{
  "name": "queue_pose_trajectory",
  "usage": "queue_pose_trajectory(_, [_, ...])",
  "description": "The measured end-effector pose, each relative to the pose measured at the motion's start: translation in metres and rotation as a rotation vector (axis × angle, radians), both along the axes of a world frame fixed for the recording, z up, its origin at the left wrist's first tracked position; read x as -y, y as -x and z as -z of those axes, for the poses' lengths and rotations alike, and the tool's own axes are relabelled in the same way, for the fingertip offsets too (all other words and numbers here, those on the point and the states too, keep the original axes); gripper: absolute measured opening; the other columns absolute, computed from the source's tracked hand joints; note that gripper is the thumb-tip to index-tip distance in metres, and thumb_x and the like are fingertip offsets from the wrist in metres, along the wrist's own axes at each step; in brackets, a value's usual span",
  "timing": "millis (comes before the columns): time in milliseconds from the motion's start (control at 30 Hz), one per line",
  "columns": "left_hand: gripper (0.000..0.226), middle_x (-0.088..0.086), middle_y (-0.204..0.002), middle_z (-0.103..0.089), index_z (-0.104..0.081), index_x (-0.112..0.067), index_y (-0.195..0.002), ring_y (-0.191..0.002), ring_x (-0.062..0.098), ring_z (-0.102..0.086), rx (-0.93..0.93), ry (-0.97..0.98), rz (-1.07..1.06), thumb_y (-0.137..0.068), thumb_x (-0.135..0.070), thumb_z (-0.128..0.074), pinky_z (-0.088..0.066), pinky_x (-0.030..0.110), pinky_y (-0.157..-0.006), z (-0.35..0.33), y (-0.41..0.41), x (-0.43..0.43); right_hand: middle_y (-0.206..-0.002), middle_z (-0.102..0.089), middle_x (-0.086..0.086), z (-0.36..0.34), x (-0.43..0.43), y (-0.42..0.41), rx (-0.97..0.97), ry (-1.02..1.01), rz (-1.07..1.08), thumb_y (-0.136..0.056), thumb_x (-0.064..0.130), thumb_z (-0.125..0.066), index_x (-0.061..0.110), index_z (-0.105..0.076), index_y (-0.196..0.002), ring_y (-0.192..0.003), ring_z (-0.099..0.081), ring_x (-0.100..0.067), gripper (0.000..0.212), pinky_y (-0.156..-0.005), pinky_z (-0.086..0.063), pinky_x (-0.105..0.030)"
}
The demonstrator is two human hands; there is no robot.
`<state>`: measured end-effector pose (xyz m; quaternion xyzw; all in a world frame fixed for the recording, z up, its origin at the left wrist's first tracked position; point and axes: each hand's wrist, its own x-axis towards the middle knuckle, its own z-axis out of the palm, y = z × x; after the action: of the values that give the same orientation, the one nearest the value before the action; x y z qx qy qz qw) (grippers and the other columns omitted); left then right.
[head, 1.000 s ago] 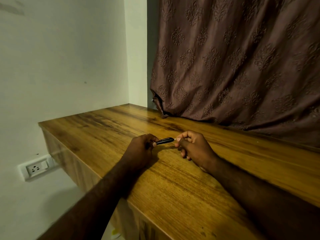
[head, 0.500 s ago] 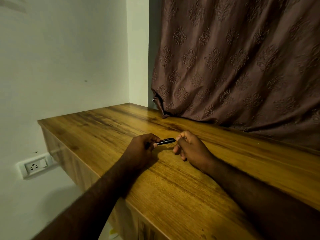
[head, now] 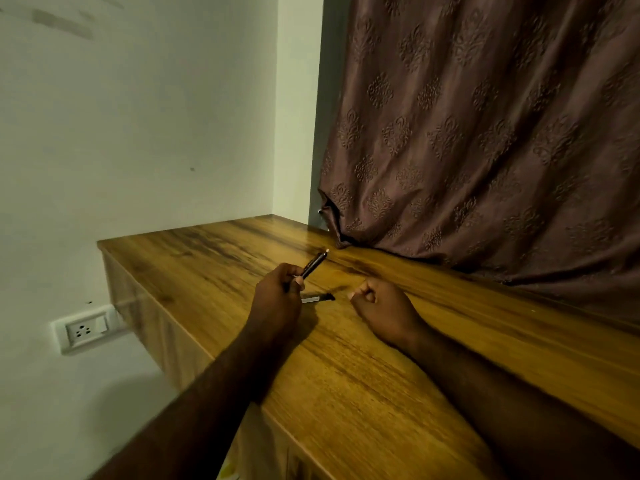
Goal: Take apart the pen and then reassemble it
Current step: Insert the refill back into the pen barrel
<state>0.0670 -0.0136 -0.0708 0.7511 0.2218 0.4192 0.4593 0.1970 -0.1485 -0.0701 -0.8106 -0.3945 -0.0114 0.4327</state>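
Note:
My left hand (head: 277,299) grips the lower end of a dark pen body (head: 314,264). The pen body slants up and to the right, and its pale tip is in the air above the wooden table (head: 363,375). A short pen piece (head: 318,298), silver with a black end, lies flat on the table just right of my left hand. My right hand (head: 381,303) rests on the table to the right of that piece. Its fingers are curled into a loose fist and nothing shows in them.
A patterned brown curtain (head: 485,133) hangs down onto the back of the table. A white wall stands to the left, with a socket (head: 86,329) below the table's left edge. The table's near-left edge runs diagonally under my left forearm.
My right hand has let go of the pen's tip and drawn back to the right. My left hand has tilted the pen body upward. A short piece now lies on the table between the hands.

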Motion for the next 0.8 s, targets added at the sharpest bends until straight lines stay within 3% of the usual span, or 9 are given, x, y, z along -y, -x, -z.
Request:
queue_pose_trajectory(100, [0.015,0.008,-0.097,-0.065,-0.06,-0.019,-0.104,-0.09,0.023,-0.063,0.017,0.076,-0.043,-0.096,-0.013,-0.049,-0.053,0.035,-0.078,-0.002,0.002,-0.002,-0.077,-0.064,0.007,0.002,-0.027,-0.002,0.1,0.12,0.047,-0.078,0.042,-0.059,0.026,-0.061,-0.08,-0.075,-0.062,-0.017,0.017,-0.071,-0.055,-0.038])
queue_pose_trajectory(233, [0.016,0.006,-0.097,-0.065,-0.061,-0.019,-0.105,-0.091,0.02,-0.062,0.033,0.1,-0.038,-0.096,-0.013,-0.05,-0.054,0.037,-0.082,0.0,0.001,-0.003,-0.117,-0.066,0.001,-0.001,-0.047,0.001,0.199,0.264,0.049,-0.08,0.034,-0.055,0.031,-0.06,-0.119,-0.107,-0.06,-0.023,0.04,-0.089,-0.051,-0.036])
queue_pose_trajectory(300, [0.015,0.005,-0.094,-0.065,-0.062,-0.017,-0.103,-0.088,0.018,-0.061,0.026,0.092,-0.026,-0.095,-0.012,-0.051,-0.053,0.034,-0.08,0.0,-0.001,-0.003,-0.129,-0.06,0.002,0.0,-0.049,0.0,0.273,0.324,0.024,-0.082,0.034,-0.052,0.031,-0.056,-0.128,-0.116,-0.056,-0.023,0.046,-0.094,-0.048,-0.035])
queue_pose_trajectory(467, [0.016,0.005,-0.092,-0.065,-0.063,-0.013,-0.105,-0.081,0.012,-0.059,-0.004,0.09,-0.014,-0.095,-0.012,-0.052,-0.05,0.026,-0.071,0.002,-0.004,-0.007,-0.109,-0.059,0.002,0.004,-0.048,-0.003,0.34,0.341,0.011,-0.085,0.034,-0.049,0.034,-0.067,-0.106,-0.098,-0.059,-0.023,0.028,-0.077,-0.049,-0.033])
queue_pose_trajectory(600, [0.018,0.005,-0.097,-0.066,-0.064,-0.013,-0.108,-0.088,0.016,-0.061,-0.002,0.113,-0.006,-0.094,-0.013,-0.052,-0.053,0.034,-0.081,0.001,-0.002,-0.007,-0.108,-0.062,0.003,0.007,-0.049,0.0,0.368,0.302,0.059,-0.087,0.032,-0.05,0.03,-0.067,-0.103,-0.096,-0.06,-0.023,0.023,-0.076,-0.051,-0.033])
queue_pose_trajectory(733, [0.016,0.006,-0.094,-0.067,-0.065,-0.012,-0.105,-0.088,0.02,-0.063,-0.025,0.067,0.056,-0.093,-0.013,-0.054,-0.053,0.035,-0.08,0.001,0.0,-0.006,-0.099,-0.067,0.005,0.006,-0.04,-0.001,0.293,0.244,0.061,-0.084,0.023,-0.053,0.031,-0.063,-0.088,-0.089,-0.062,-0.02,0.013,-0.075,-0.054,-0.036])
queue_pose_trajectory(800, [0.013,0.003,-0.085,-0.067,-0.066,-0.015,-0.097,-0.081,0.017,-0.063,-0.055,0.024,0.114,-0.092,-0.011,-0.055,-0.052,0.032,-0.075,0.001,0.0,-0.004,-0.09,-0.067,0.008,0.007,-0.03,0.0,0.214,0.168,0.018,-0.083,0.016,-0.056,0.035,-0.056,-0.075,-0.084,-0.063,-0.016,0.02,-0.075,-0.055,-0.039])
